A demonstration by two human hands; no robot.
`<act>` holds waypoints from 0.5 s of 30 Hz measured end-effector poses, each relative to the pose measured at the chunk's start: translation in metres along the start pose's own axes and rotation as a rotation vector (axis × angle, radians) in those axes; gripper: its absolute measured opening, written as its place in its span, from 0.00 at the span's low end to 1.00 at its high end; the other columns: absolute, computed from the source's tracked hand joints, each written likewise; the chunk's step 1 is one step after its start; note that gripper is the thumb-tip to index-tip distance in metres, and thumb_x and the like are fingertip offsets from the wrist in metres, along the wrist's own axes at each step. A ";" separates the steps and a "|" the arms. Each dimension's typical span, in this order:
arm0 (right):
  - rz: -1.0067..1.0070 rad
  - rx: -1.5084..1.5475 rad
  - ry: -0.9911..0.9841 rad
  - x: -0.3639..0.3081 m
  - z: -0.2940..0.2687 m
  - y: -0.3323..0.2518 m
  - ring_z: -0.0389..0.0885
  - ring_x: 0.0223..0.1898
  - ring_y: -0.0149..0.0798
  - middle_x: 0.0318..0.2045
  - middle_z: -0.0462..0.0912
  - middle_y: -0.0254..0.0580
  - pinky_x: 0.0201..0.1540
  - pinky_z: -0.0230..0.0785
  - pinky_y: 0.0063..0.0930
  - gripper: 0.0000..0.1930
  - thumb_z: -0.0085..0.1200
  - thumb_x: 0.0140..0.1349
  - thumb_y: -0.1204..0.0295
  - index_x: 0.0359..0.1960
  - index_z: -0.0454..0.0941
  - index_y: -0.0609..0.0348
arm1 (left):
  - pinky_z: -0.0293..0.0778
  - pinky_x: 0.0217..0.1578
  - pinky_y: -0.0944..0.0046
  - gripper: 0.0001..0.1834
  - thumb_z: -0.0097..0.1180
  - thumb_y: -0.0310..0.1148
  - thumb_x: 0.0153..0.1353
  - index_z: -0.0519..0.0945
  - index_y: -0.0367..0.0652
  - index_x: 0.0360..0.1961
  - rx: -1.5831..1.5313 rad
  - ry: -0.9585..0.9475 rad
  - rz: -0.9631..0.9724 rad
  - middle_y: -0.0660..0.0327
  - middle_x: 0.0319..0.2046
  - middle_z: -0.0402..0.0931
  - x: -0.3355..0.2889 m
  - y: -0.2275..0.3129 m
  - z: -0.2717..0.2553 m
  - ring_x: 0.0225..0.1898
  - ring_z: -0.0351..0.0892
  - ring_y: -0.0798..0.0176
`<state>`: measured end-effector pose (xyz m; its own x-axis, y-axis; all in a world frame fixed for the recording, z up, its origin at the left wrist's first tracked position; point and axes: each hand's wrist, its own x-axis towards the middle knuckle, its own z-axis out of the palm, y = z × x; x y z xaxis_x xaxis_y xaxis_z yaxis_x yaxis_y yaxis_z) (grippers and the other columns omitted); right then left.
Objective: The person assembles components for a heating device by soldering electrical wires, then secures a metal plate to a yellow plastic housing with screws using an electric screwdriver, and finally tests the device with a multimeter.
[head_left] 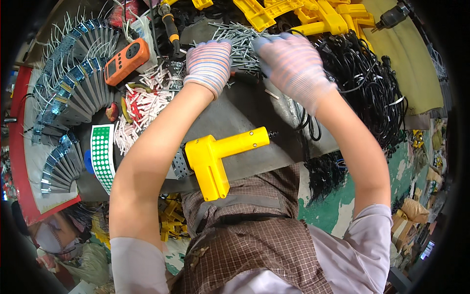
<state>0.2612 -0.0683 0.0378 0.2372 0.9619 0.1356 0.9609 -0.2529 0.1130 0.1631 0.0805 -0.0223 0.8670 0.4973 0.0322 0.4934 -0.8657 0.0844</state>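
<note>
Your left hand (209, 63), in a striped glove, is at the left side of the pile of screws (241, 46), on the far part of the surface (235, 110), with fingers curled. Your right hand (291, 66) is at the right side of this pile, also bent; I cannot tell if either one holds a screw. The yellow plastic casing (208, 164) lies at the near edge, and black cables (364, 81) are heaped on the right

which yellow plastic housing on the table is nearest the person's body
The pistol-shaped yellow housing overhanging the table's near edge; the other yellow housings lie at the far side.
</note>
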 end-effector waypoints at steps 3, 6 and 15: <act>0.080 0.309 0.179 -0.032 0.009 0.011 0.79 0.39 0.53 0.32 0.81 0.47 0.45 0.72 0.43 0.08 0.57 0.55 0.68 0.35 0.80 0.56 | 0.74 0.45 0.48 0.13 0.60 0.39 0.55 0.79 0.44 0.39 0.127 -0.053 0.041 0.51 0.37 0.81 0.006 0.010 -0.007 0.42 0.81 0.46; 0.073 0.337 0.180 -0.030 0.017 0.003 0.79 0.39 0.54 0.33 0.81 0.47 0.45 0.72 0.44 0.10 0.58 0.57 0.65 0.36 0.80 0.57 | 0.75 0.44 0.48 0.14 0.59 0.38 0.55 0.80 0.45 0.41 0.009 -0.081 0.016 0.50 0.36 0.81 0.008 -0.002 -0.004 0.41 0.81 0.45; 0.129 0.029 -0.177 0.031 0.035 -0.007 0.80 0.49 0.47 0.43 0.83 0.46 0.52 0.70 0.42 0.10 0.56 0.53 0.70 0.37 0.84 0.51 | 0.75 0.39 0.60 0.19 0.55 0.27 0.60 0.74 0.43 0.53 -0.586 0.501 0.205 0.57 0.38 0.79 -0.081 0.001 -0.021 0.36 0.80 0.58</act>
<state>0.2663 -0.0330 0.0067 0.3775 0.9256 -0.0286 0.9240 -0.3745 0.0776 0.0917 0.0402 -0.0044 0.7334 0.4181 0.5360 0.0898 -0.8411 0.5333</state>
